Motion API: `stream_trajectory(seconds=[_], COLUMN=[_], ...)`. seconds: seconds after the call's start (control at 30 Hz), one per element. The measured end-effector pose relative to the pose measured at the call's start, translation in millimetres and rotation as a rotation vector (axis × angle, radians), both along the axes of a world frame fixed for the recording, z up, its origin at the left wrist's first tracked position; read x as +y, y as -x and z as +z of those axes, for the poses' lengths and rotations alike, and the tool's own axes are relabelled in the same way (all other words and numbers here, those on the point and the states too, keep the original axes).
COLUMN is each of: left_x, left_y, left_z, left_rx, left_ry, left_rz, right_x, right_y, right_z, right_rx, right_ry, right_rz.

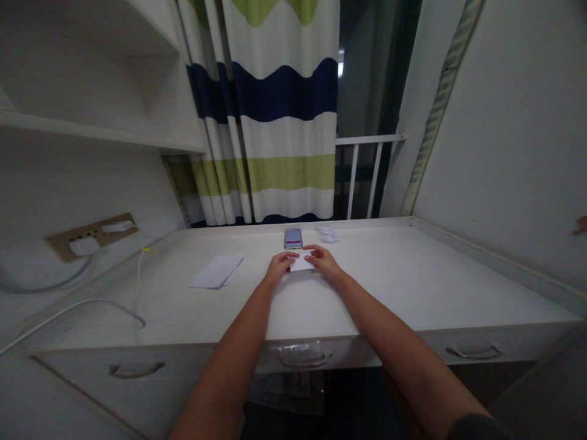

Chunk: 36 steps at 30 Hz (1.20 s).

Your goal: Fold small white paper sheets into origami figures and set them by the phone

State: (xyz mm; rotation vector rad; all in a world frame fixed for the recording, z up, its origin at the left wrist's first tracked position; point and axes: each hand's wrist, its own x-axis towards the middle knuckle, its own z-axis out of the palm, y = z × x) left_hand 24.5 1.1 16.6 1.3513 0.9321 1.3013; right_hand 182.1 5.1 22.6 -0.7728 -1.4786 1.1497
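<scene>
My left hand [278, 267] and my right hand [323, 259] rest together on a small white piece of paper [301, 264] at the middle of the white desk [394, 287]. The fingers of both hands are curled and press on the paper's edges. A phone [293, 238] with a lit screen lies flat just beyond the hands. Several small folded white paper pieces [328, 234] sit to the right of the phone.
A stack of white paper sheets [217, 271] lies on the desk to the left. A wall socket strip [92, 235] with plugs and white cables [82, 305] is at the far left. Shelves hang above left; a striped curtain [279, 110] hangs behind. Drawers with handles [474, 351] line the front.
</scene>
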Motion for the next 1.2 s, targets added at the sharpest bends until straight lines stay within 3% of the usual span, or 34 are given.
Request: stream_trajectory(seconds=[0.3,0.5,0.6,0.77,1.2], left_x=[-1.9,2.4,2.9,0.7,3.2], left_y=[-6.0,-2.5,-2.6,-5.3,-4.9], left_z=[1.0,0.5,-0.1,1.6,0.0], left_rx=[0.183,0.046,-0.015,-0.009,-0.014], left_ry=[-0.074,-0.075,-0.024,0.002,-0.023], left_rz=[0.008,0.092,0.072,0.062,0.017], right_x=[3.6,3.5,5.8,9.7,9.3], right_y=[4.5,3.6,0.8,0.3,-0.3], right_z=[-3.8,-0.2,0.9,-1.2,-2.4], right_rx=[-0.055,0.016,0.023,-0.002,-0.022], right_ry=[-0.037,0.026,0.031,-0.002,-0.025], right_rz=[0.012,-0.005,-0.051,-0.114,-0.090])
